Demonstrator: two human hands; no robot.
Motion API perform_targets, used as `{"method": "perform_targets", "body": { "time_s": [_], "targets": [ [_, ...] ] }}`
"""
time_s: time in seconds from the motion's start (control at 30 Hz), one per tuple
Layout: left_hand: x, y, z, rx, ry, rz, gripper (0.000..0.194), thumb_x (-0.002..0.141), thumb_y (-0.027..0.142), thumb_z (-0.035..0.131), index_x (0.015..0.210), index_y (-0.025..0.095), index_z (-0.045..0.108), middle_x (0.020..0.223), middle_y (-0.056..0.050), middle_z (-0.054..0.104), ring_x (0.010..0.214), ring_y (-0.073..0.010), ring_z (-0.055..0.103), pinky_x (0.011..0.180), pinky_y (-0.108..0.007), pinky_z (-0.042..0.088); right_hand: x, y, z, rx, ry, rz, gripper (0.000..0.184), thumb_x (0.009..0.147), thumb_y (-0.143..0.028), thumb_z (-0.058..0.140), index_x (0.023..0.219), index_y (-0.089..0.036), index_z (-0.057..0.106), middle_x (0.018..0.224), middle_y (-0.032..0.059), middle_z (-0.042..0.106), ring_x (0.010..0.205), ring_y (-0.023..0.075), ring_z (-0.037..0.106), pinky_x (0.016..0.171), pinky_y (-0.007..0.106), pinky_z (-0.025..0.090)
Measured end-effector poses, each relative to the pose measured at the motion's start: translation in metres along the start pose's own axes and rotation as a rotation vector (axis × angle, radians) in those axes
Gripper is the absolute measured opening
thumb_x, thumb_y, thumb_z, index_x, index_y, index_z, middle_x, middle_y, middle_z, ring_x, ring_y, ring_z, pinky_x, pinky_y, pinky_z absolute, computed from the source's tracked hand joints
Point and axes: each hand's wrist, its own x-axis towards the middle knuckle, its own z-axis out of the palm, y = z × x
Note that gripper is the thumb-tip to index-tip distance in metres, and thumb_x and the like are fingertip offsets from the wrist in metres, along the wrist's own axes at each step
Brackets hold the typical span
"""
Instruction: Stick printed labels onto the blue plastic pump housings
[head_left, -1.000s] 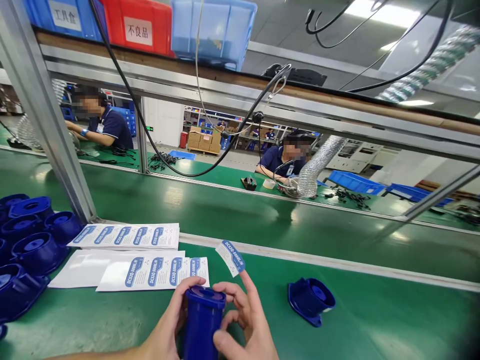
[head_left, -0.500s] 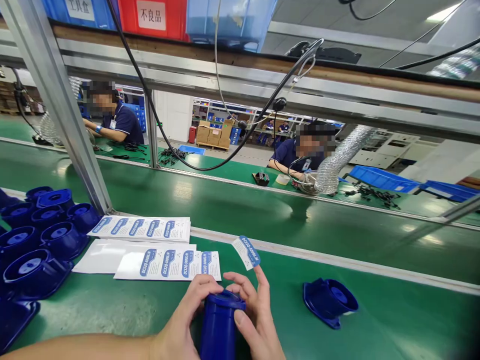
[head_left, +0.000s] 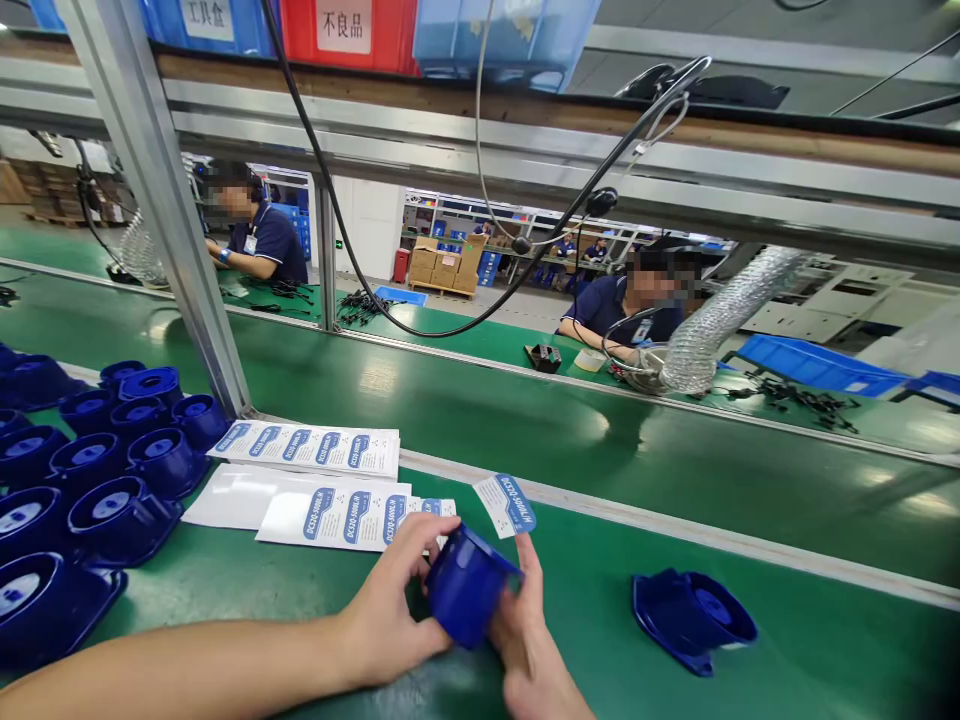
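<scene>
Left grip [head_left: 394, 610]: partly closed, fingers and thumb bent round blue cup [head_left: 466, 590], which is tilted above green table [head_left: 592, 650]. Right grip [head_left: 531, 640]: at the cup's right side, blurred; how far closed, cannot tell. Label [head_left: 508, 505] at its raised index fingertip. Sheets [head_left: 296, 515] of labels: just beyond left grip, some overlapping. Group of cups [head_left: 116, 515]: well left of left grip. Single cup [head_left: 694, 615]: right of right grip, apart.
</scene>
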Motion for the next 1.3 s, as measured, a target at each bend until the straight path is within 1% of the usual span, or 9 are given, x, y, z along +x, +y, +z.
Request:
{"method": "perform_targets", "body": {
  "time_s": [0.07, 0.13, 0.23, 0.33, 0.47, 0.83, 1.0, 1.1, 1.3],
  "targets": [
    [-0.004, 0.000, 0.001, -0.059, -0.068, 0.028, 0.107, 0.068, 0.020, 0.094, 0.161, 0.036, 0.042, 0.153, -0.015, 0.048, 0.127, -0.0330, 0.058, 0.100, -0.045, 0.055, 0.008, 0.002, -0.009, 0.021, 0.087, 0.049, 0.122, 0.070, -0.066, 0.095, 0.167, -0.038, 0.026, 0.143, 0.0133, 0.072, 0.128, 0.0406, 0.072, 0.113, 0.062, 0.050],
    [-0.007, 0.007, 0.002, -0.294, -0.135, 0.021, 0.126, 0.067, 0.030, 0.098, 0.169, 0.039, 0.026, 0.169, -0.014, 0.037, 0.151, -0.0385, 0.045, 0.121, -0.054, 0.043, 0.017, 0.000, -0.020, 0.043, 0.153, 0.080, 0.106, 0.081, -0.061, 0.090, 0.165, -0.035, 0.032, 0.145, 0.0124, 0.072, 0.126, 0.0385, 0.073, 0.109, 0.059, 0.056],
    [-0.006, 0.032, 0.001, -0.839, -0.279, -0.220, 0.099, 0.086, 0.065, 0.078, 0.168, 0.048, 0.027, 0.180, -0.001, 0.029, 0.169, -0.0312, 0.020, 0.136, -0.056, 0.017, 0.029, -0.008, -0.040, 0.123, 0.249, 0.077, 0.101, 0.084, -0.064, 0.085, 0.165, -0.032, 0.035, 0.135, 0.0111, 0.078, 0.112, 0.0391, 0.079, 0.093, 0.056, 0.066],
    [-0.002, 0.060, -0.002, -1.095, -0.475, -0.433, 0.084, 0.086, 0.087, 0.060, 0.160, 0.052, 0.044, 0.175, 0.004, 0.041, 0.167, -0.0295, 0.026, 0.136, -0.055, 0.018, 0.036, -0.016, -0.048, 0.139, 0.294, 0.016, 0.099, 0.085, -0.060, 0.086, 0.165, -0.029, 0.037, 0.126, 0.0112, 0.081, 0.100, 0.0388, 0.082, 0.086, 0.055, 0.068],
    [-0.002, 0.076, -0.004, -1.103, -0.515, -0.468, 0.085, 0.080, 0.090, 0.065, 0.155, 0.053, 0.052, 0.172, 0.005, 0.045, 0.166, -0.0300, 0.030, 0.135, -0.055, 0.023, 0.034, -0.020, -0.036, 0.160, 0.294, 0.037, 0.096, 0.084, -0.059, 0.087, 0.162, -0.024, 0.042, 0.114, 0.0106, 0.083, 0.094, 0.0372, 0.082, 0.081, 0.051, 0.068],
    [-0.002, 0.076, -0.004, -1.147, -0.461, -0.530, 0.099, 0.071, 0.089, 0.075, 0.157, 0.047, 0.050, 0.172, 0.001, 0.045, 0.168, -0.0279, 0.025, 0.136, -0.053, 0.019, 0.026, -0.028, -0.020, 0.123, 0.241, 0.032, 0.106, 0.083, -0.062, 0.088, 0.166, -0.028, 0.031, 0.096, 0.0063, 0.084, 0.096, 0.0370, 0.081, 0.088, 0.054, 0.064],
    [-0.002, 0.075, -0.003, -1.189, -0.468, -0.572, 0.134, 0.069, 0.087, 0.079, 0.172, 0.040, 0.007, 0.171, -0.011, 0.047, 0.166, -0.0274, 0.030, 0.135, -0.045, 0.021, 0.025, -0.029, -0.017, 0.130, 0.236, 0.037, 0.107, 0.082, -0.062, 0.089, 0.166, -0.028, 0.031, 0.094, 0.0077, 0.084, 0.087, 0.0362, 0.081, 0.085, 0.054, 0.064],
    [-0.002, 0.073, -0.002, -1.272, -0.476, -0.547, 0.140, 0.077, 0.088, 0.073, 0.170, 0.034, -0.018, 0.173, -0.016, 0.042, 0.165, -0.0269, 0.034, 0.131, -0.042, 0.024, 0.024, -0.030, -0.015, 0.131, 0.251, 0.033, 0.108, 0.081, -0.060, 0.090, 0.166, -0.026, 0.033, 0.093, 0.0082, 0.084, 0.088, 0.0360, 0.081, 0.086, 0.054, 0.064],
    [-0.003, 0.072, -0.002, -1.310, -0.502, -0.519, 0.139, 0.082, 0.084, 0.072, 0.169, 0.032, -0.023, 0.176, -0.018, 0.035, 0.164, -0.0282, 0.036, 0.129, -0.043, 0.027, 0.025, -0.029, -0.014, 0.129, 0.264, 0.026, 0.105, 0.081, -0.059, 0.091, 0.165, -0.026, 0.036, 0.096, 0.0085, 0.084, 0.088, 0.0346, 0.081, 0.086, 0.052, 0.064]
  ]
}}
